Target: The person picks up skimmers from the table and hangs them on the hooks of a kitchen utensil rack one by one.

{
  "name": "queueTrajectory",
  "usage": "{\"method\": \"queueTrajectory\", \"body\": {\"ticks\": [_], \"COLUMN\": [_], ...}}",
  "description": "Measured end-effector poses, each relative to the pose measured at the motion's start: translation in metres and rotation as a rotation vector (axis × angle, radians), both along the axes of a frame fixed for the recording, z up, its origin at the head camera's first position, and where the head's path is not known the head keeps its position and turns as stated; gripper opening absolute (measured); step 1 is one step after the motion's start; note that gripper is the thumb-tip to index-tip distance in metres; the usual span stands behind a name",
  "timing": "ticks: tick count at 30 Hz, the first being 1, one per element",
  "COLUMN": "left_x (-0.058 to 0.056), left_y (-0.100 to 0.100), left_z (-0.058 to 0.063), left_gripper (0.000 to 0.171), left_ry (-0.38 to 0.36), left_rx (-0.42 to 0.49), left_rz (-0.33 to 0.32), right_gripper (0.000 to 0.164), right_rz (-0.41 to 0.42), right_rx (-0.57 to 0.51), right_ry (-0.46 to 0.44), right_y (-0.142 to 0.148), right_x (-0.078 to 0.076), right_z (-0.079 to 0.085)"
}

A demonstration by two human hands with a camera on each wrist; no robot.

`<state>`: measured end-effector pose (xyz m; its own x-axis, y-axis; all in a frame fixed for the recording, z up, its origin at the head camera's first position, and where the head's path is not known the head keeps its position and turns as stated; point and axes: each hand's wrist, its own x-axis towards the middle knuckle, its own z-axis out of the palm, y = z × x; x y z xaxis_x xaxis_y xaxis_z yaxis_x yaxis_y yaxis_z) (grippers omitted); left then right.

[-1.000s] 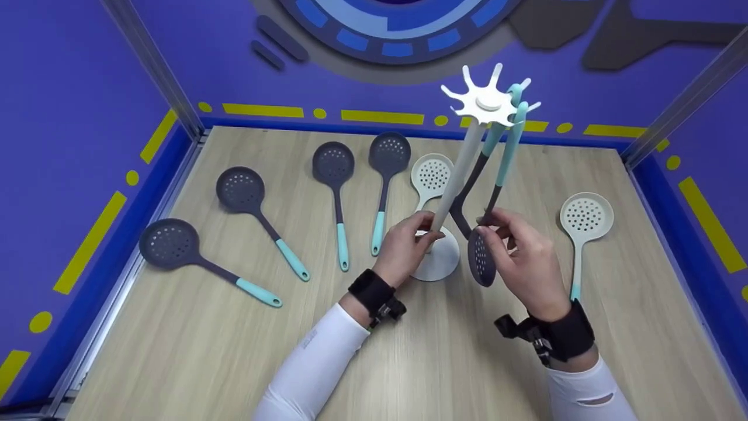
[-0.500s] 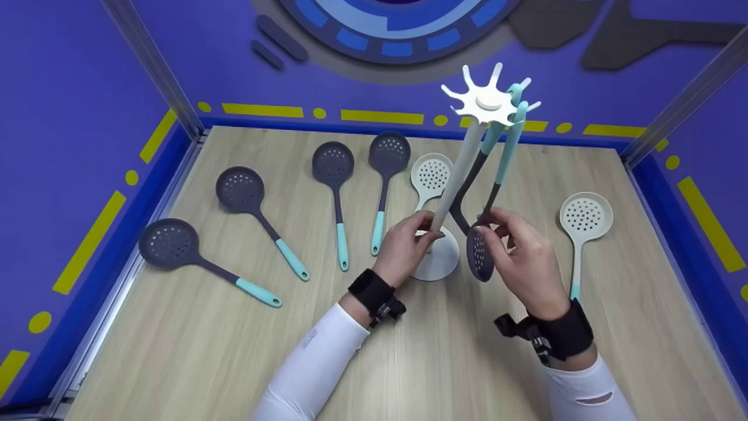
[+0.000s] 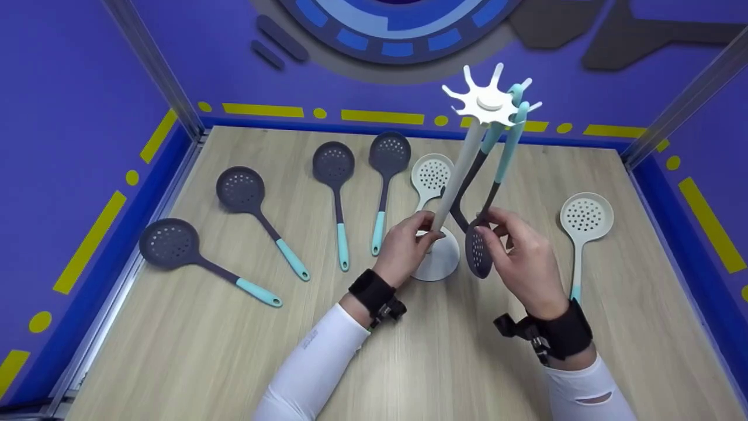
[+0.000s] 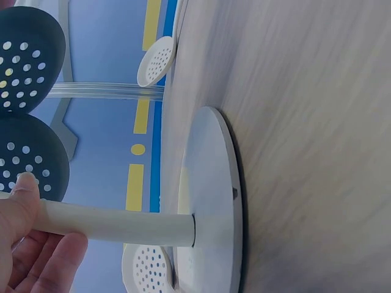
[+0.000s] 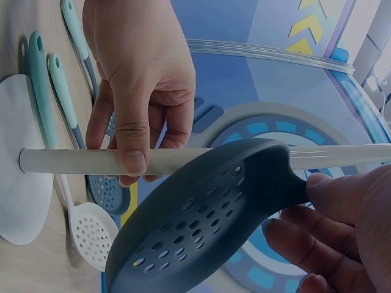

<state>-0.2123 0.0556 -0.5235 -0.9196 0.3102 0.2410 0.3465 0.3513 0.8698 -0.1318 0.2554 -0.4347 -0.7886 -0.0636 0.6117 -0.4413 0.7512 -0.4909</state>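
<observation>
Head view | stand (image 3: 461,166) pinched by left hand (image 3: 403,248) | nearer dark skimmer (image 3: 495,189), hung on stand's right side, pinched by right hand (image 3: 524,260) | step: skimmer apparently being steadied | next: gentle release likely needed

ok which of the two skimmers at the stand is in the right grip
The front skimmer: the right grip pinches it where its dark head meets the shaft. The rear skimmer hangs behind it, farther from that grip.

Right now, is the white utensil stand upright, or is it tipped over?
Upright: its round base sits flat on the table, and the pole rises from it, gripped by the left hand.
</observation>
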Motion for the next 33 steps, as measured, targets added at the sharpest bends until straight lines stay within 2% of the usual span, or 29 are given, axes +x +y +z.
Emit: {"method": "queueTrajectory", "body": {"ticks": [18, 33], "left_x": [0.001, 0.0009], "left_y": [0.0006, 0.0009], "left_z": [-0.0004, 0.0017], "left_gripper": [0.023, 0.022], "left_ry": [0.009, -0.013], "left_rx": [0.0, 0.001], "left_rz": [0.004, 0.003], "right_gripper": [0.03, 0.03], "right_rz": [-0.028, -0.041], "right_rx": [0.024, 0.028], "right_ry": [-0.023, -0.06], "right_y": [0.0018, 0.0015], "right_x": [0.0, 0.0008], "right_z": [-0.0023, -0.0009]}}
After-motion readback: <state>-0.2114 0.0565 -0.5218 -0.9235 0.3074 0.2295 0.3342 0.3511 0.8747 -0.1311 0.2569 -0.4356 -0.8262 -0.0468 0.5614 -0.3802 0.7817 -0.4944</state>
